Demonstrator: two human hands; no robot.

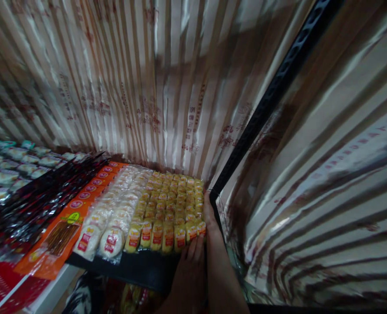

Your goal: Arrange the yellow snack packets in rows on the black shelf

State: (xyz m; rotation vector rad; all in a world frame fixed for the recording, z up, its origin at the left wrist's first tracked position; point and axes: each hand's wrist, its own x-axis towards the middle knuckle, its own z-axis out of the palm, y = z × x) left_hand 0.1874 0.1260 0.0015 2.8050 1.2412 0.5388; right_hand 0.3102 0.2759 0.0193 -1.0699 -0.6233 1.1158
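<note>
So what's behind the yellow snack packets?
Striped, printed sheeting rises behind the yellow snack packets; they cover its lower part, and it hides whatever lies beyond.

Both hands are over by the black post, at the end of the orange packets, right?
Not quite: they're at the yellow packs, not the orange packets. The head view shows the left hand at the front row and the right hand along their side. They are by the black post, as you said.
</note>
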